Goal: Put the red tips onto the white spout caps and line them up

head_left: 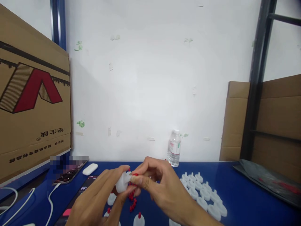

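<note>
A translucent white nozzle lid [121, 184] is gripped between the thumb and fingers of my left hand [96, 196], its spout tilted to the right. My right hand [164, 185] pinches a small red cap [135, 174] at the spout's tip; the fingers partly cover it, so how far it sits on the spout is hidden. Below my hands lies a line of loose red caps [133, 204]. Close by are several lids with red tips, one [139, 219] at the bottom edge. On the right, many bare nozzle lids [204, 194] stand in rows, spouts up.
A water bottle [174, 149] stands by the wall. To the left are a phone [70, 172] with a white cable [50, 201], a white case [90, 169], a dark screen showing digits [80, 191] and a large carton [35, 94]. A grey plastic bag [265, 180] lies far right.
</note>
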Demonstrator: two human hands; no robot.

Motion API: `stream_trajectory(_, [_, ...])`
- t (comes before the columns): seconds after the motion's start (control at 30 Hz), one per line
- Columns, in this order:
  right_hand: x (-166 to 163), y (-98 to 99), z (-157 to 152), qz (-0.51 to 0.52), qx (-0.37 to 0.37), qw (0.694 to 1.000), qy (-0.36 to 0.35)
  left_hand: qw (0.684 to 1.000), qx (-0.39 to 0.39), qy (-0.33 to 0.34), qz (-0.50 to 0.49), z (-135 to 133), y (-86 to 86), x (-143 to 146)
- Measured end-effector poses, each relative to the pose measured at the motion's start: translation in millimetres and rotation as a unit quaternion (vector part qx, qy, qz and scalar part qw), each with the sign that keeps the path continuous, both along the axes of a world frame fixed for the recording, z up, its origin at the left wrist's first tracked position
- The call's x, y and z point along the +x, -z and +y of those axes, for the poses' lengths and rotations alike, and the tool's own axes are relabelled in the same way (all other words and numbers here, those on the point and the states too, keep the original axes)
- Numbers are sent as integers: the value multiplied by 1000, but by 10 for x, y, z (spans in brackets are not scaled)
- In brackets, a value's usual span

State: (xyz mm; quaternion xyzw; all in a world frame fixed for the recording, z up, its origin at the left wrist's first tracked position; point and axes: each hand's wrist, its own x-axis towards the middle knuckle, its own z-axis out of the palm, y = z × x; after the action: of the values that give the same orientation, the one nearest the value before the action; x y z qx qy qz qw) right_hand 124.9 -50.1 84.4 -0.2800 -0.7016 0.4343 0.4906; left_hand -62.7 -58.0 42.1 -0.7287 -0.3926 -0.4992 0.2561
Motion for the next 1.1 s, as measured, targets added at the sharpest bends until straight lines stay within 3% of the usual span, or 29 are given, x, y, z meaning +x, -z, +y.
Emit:
stream_trajectory(0.1, [65, -68, 22, -78, 70, 992, 68, 999, -5, 16, 50, 57, -35, -41])
stream_trajectory(0.2, [136, -94, 239, -158, 116, 971, 136, 998, -30, -37, 44, 106, -32, -90])
stream_trajectory(0.27, [155, -54, 519, -259, 152, 933, 201, 997, -40, -64, 34, 123, -15, -126])
stream_trajectory(0.3, [151, -14, 686, -337, 177, 896, 230, 996, -44, -69, 29, 126, -8, -142])
stream_trajectory(0.43, [22, 239, 1291, -421, 152, 869, 210, 997, -49, -50, 23, 117, -2, -166])
stream_trajectory(0.53, [-147, 417, 1490, -458, 137, 859, 184, 997, -65, -44, 23, 112, -11, -160])
stream_trajectory(0.7, [-135, 426, 1460, -476, 137, 847, 195, 997, -67, -20, 22, 116, -8, -181])
stream_trajectory(0.9, [694, 188, 1232, -490, 121, 819, 272, 996, -66, -41, 44, 97, -15, -190])
stream_trajectory(1.0, [1132, 274, 1056, -511, 91, 801, 299, 995, -62, -51, 61, 119, 8, -191])
stream_trajectory(1.1, [1365, 480, 957, -522, 64, 804, 276, 993, -69, -45, 81, 172, 48, -211])
